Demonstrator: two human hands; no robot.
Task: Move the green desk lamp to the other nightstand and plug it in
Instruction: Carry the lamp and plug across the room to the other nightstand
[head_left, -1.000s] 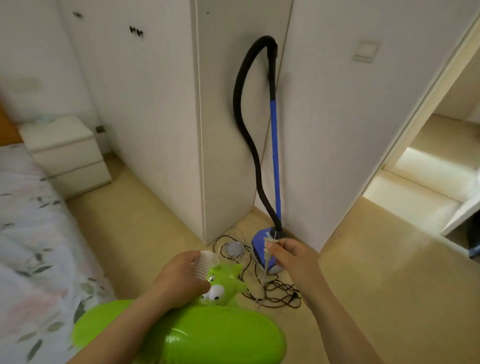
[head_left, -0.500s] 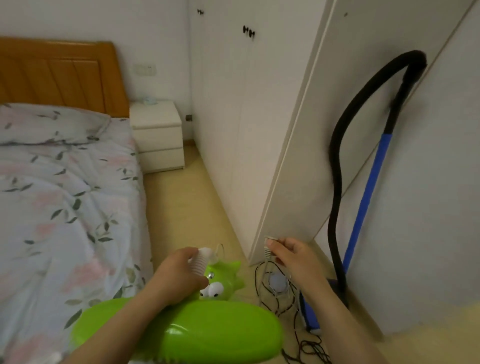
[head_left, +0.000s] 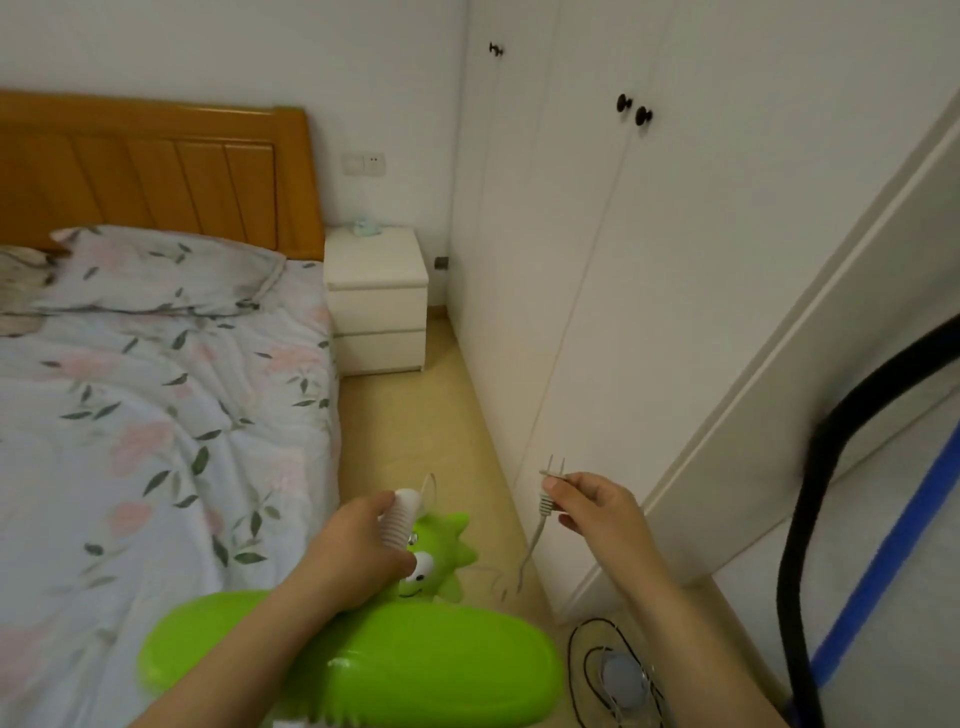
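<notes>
The green desk lamp fills the bottom centre, its wide green shade nearest me and a cartoon-faced base beyond. My left hand is closed around its white ribbed neck. My right hand pinches the lamp's white plug, prongs pointing up, with the cord hanging below. A white nightstand stands far ahead beside the bed's headboard. A wall socket sits on the wall above it.
A bed with floral bedding lies on the left. White wardrobe doors run along the right. A black hose and blue pole lean at the right. Black cables lie on the floor. A floor strip leads to the nightstand.
The view has swung left from the wardrobe corner toward the bed and nightstand. Both hands keep their hold on the lamp and plug, and the plug has risen slightly.
</notes>
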